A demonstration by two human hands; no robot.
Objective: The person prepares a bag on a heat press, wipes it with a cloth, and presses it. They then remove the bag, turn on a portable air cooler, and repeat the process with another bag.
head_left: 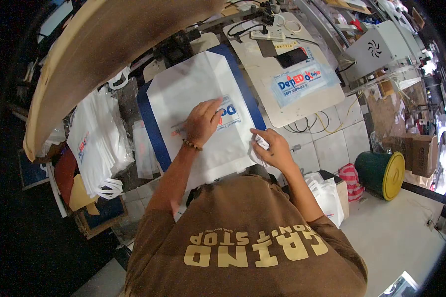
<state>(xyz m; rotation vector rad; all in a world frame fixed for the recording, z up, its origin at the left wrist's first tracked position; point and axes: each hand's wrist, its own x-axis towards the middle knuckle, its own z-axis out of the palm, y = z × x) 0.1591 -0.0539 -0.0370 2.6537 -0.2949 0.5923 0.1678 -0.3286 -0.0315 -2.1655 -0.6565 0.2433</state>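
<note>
A white bag (171,99) lies flat over a blue-edged board (151,131) in front of me, its printed lettering facing up. My left hand (203,121), with a beaded bracelet at the wrist, rests on the bag beside the print, fingers spread and partly over the lettering. At the bag's right edge my right hand (273,148) is closed on a bunched white piece that looks like the bag's handle. The far end of the bag lies flat on the board.
White printed bags (96,143) hang in a stack at the left. At the upper right, a pale board (307,106) bears a printed sheet (302,84) and a dark phone (291,58). A green drum (374,173) with a yellow lid stands at right. A large curved panel (109,47) overhangs the upper left.
</note>
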